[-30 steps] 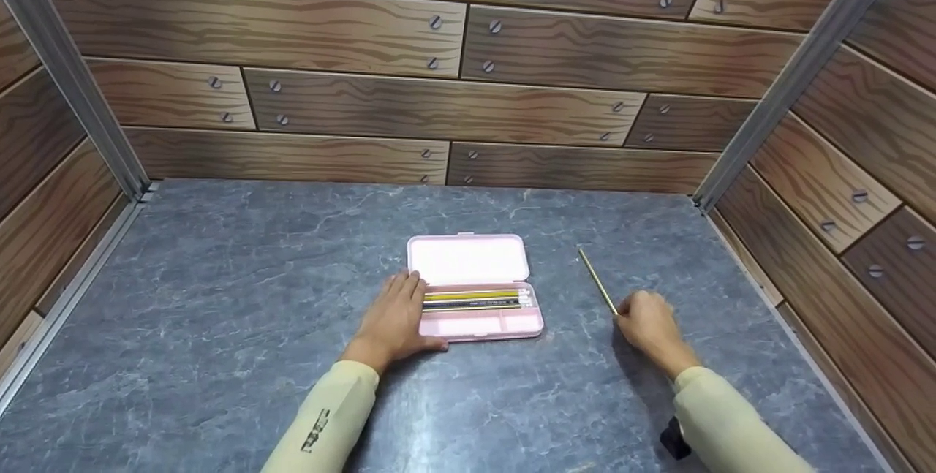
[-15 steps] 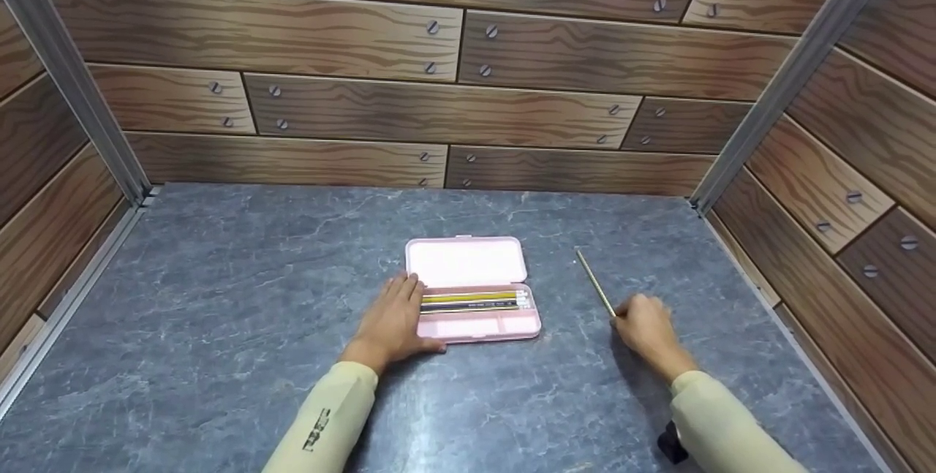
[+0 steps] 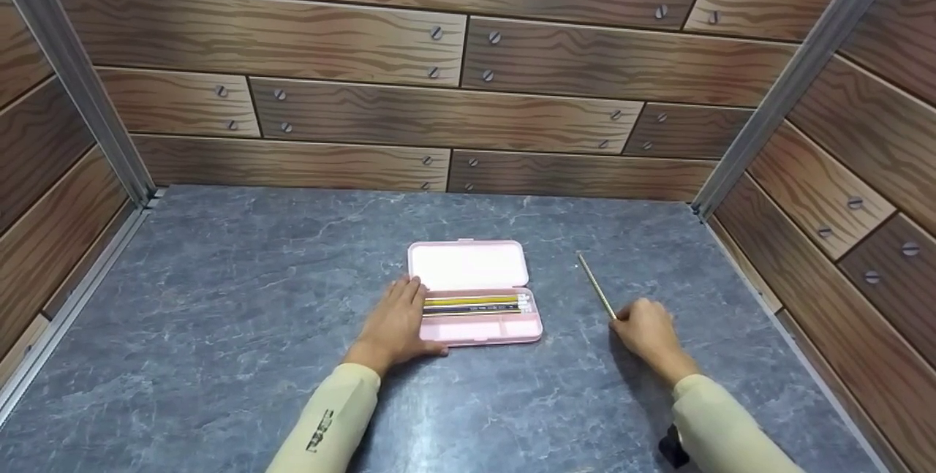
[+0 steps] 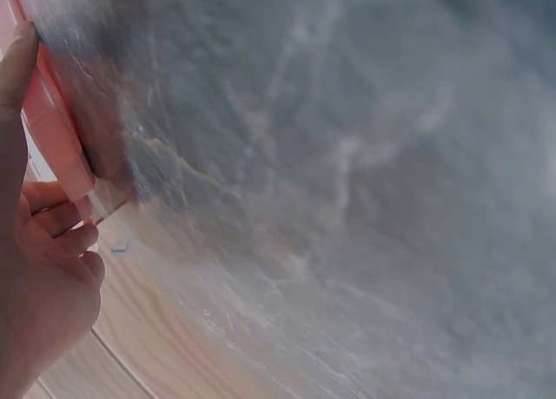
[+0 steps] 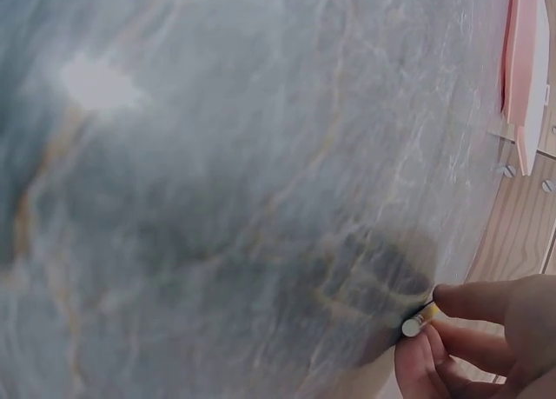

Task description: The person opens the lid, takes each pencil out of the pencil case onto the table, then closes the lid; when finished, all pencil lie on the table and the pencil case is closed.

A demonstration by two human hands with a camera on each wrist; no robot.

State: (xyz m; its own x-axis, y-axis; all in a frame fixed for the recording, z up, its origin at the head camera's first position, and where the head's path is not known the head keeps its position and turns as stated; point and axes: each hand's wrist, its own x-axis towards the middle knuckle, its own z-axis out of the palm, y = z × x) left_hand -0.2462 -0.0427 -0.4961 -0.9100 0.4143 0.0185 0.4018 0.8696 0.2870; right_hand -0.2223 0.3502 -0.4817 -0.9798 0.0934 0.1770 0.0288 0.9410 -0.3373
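An open pink pencil case [image 3: 526, 328] lies on the table, its lid [image 3: 468, 265] folded back away from me. Several yellow and dark striped pencils [image 3: 475, 305] with white eraser ends fill its long compartment; the front compartments hold nothing visible. My left hand [image 3: 393, 323] holds the case's left end, thumb at the near edge and fingers towards the hinge side. In the left wrist view the fingers curl by the case's pink wall [image 4: 54, 129]. Right of the case, my right hand [image 3: 647, 330] pinches one pencil [image 3: 596, 286] near its eraser end [image 5: 411, 327]. The pencil slants away to the left.
The grey marbled tabletop [image 3: 241, 297] spreads round the case. A wood-patterned wall [image 3: 365, 111] stands behind, with similar walls left and right. Metal posts [image 3: 760, 115] rise at the back corners. A small black object [image 3: 673, 447] shows beside the right sleeve.
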